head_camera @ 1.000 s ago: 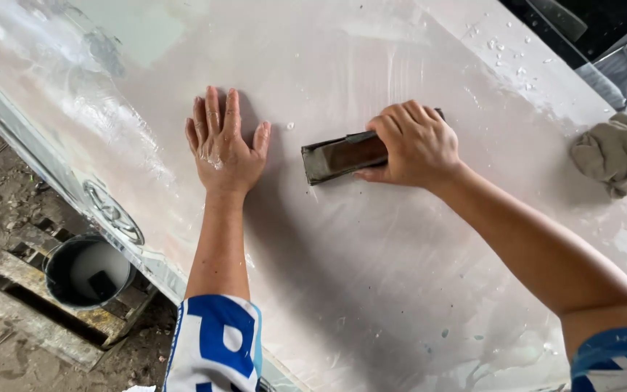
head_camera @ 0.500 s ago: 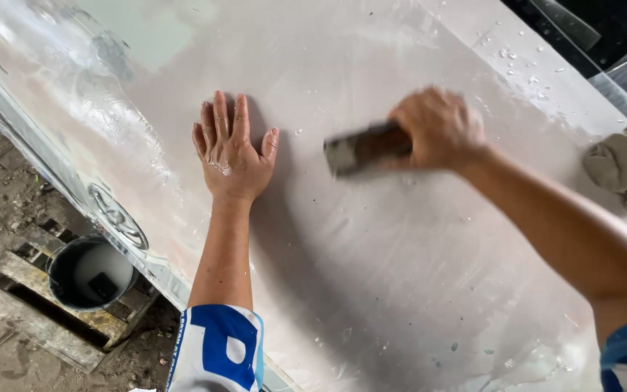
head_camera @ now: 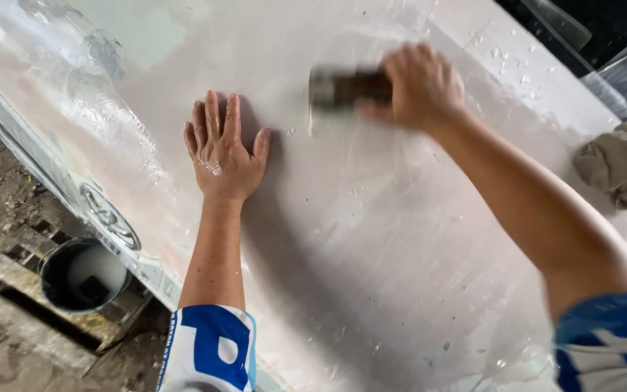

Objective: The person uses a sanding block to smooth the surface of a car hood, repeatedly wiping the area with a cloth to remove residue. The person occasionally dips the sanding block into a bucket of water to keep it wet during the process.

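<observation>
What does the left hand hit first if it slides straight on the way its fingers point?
Nothing, as far as the view shows: the left hand lies flat on the wet panel, fingers pointing up-frame over bare surface. The block sits off to its right.

I'm seeing a pale grey-white panel (head_camera: 371, 239) filling the frame, a dark brown block (head_camera: 346, 88) at upper centre, a grey-beige rag (head_camera: 616, 165) at right, and blue-and-white sleeves (head_camera: 210, 350) showing along the bottom.

The right hand (head_camera: 424, 83) and the dark rectangular sanding block (head_camera: 344, 89) it gripped were smeared by motion, so the block's edges and surface could not be made out. The blue-and-white sleeves (head_camera: 208, 352) ran off the bottom edge. The wet pale-grey car panel (head_camera: 371, 239) was cut off above and below.
</observation>
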